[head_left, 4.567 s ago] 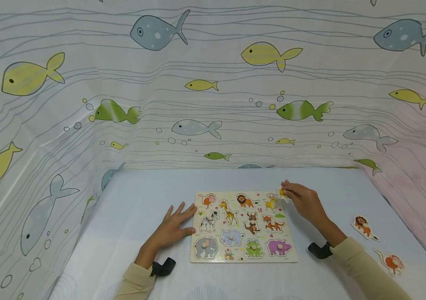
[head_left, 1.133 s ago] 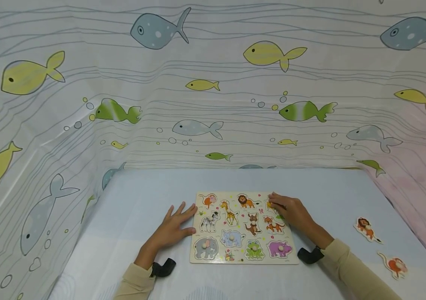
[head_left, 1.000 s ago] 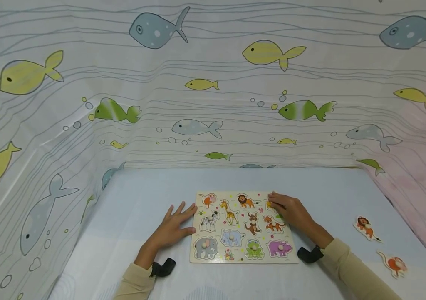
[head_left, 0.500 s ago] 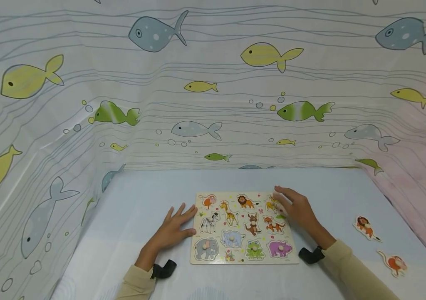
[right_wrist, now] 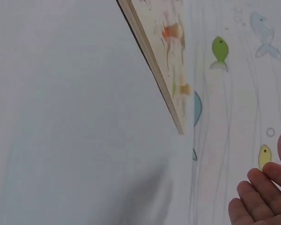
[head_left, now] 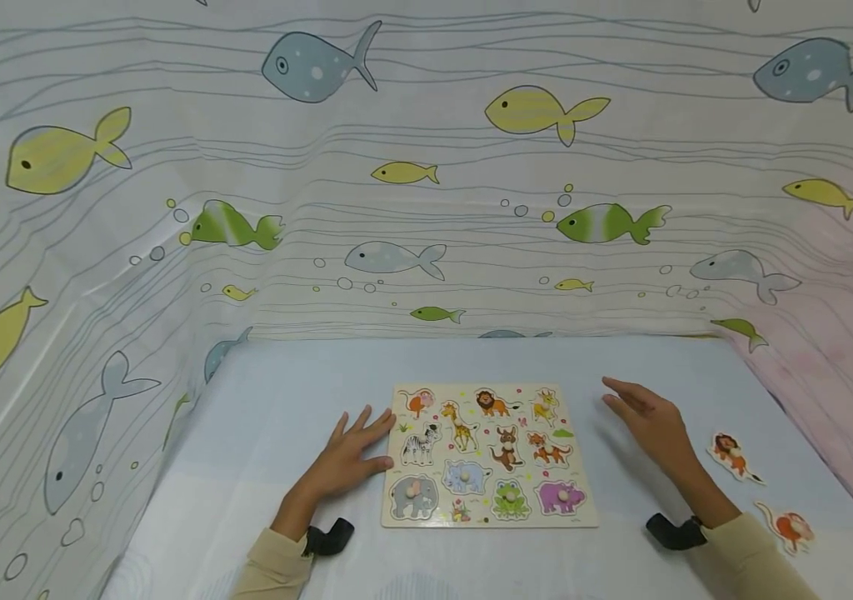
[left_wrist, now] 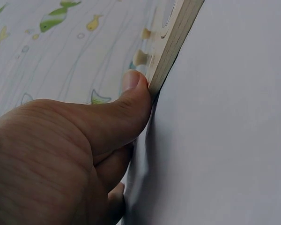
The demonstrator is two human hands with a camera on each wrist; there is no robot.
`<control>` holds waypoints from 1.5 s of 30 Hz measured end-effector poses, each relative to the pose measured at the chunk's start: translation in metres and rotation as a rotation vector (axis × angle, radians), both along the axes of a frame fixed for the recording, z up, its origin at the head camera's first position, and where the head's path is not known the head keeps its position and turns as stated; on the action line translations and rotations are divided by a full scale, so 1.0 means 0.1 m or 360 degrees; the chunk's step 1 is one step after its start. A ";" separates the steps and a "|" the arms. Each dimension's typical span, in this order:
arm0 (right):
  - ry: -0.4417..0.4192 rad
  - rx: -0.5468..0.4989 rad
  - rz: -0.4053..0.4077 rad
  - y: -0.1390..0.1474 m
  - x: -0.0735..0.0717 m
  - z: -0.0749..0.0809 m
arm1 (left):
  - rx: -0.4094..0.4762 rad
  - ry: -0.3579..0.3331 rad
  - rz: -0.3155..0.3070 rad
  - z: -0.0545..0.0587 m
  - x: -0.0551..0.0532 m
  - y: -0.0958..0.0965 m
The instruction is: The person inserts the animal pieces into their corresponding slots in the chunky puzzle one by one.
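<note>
A wooden animal knob puzzle board point(head_left: 471, 518) lies flat on the table, filled with animal pictures and knobbed pieces. My left hand point(head_left: 347, 457) rests at its left edge, fingers spread and fingertips touching it; in the left wrist view the thumb point(left_wrist: 136, 89) lies against the board's edge. A yellow horned animal piece point(head_left: 545, 408) sits in the board's top right corner. To the right of the board, my right hand point(head_left: 655, 427) is held over the table with relaxed fingers and nothing in it; the right wrist view shows its fingers point(right_wrist: 260, 197) apart from the board.
Two loose puzzle pieces lie at the table's right side: a lion point(head_left: 734, 457) and, nearer me, an orange monkey point(head_left: 788, 527). A fish-patterned sheet point(head_left: 464, 283) hangs behind and around the pale table point(head_left: 306, 367). A black wrist mount point(head_left: 675, 532) sits on the right wrist.
My right hand brought the yellow horned animal piece from beyond the board's edge into the top right corner, let go of it and moved right. The left hand has stayed put.
</note>
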State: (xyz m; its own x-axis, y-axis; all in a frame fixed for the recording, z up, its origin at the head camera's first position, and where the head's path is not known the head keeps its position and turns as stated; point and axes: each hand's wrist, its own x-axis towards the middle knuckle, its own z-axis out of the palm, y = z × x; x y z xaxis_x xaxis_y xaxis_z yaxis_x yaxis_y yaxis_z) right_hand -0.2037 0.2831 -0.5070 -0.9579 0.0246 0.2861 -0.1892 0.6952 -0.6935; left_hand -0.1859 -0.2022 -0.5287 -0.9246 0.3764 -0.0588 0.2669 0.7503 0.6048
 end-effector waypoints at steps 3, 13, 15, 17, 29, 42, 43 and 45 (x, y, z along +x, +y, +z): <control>-0.0027 -0.0109 -0.0081 0.19 0.10 0.04 | -0.0007 -0.0001 -0.0001 0.00 0.00 0.00; -0.0126 -0.0321 -0.0435 0.82 0.50 0.15 | -0.0001 -0.0013 -0.0001 -0.02 0.00 -0.02; -0.0227 -0.0349 -0.0539 0.94 0.58 0.16 | 0.0002 -0.0011 0.0001 -0.03 0.00 -0.02; -0.0335 -0.0333 -0.0669 1.04 0.62 0.16 | 0.0000 -0.0009 0.0007 -0.02 0.00 -0.02; -0.0701 -0.0329 -0.1024 1.26 0.61 -0.06 | -0.0009 -0.0008 0.0021 -0.04 -0.01 -0.02; -0.0620 -0.0066 -0.0932 1.29 0.68 -0.23 | 0.0049 0.0001 -0.0001 -0.02 -0.01 -0.01; -0.0607 -0.0045 -0.0923 1.28 0.68 -0.24 | 0.0052 0.0004 -0.0006 -0.02 -0.01 -0.01; -0.0583 0.0002 -0.0909 1.27 0.67 -0.25 | 0.0061 0.0009 -0.0012 -0.02 -0.01 -0.01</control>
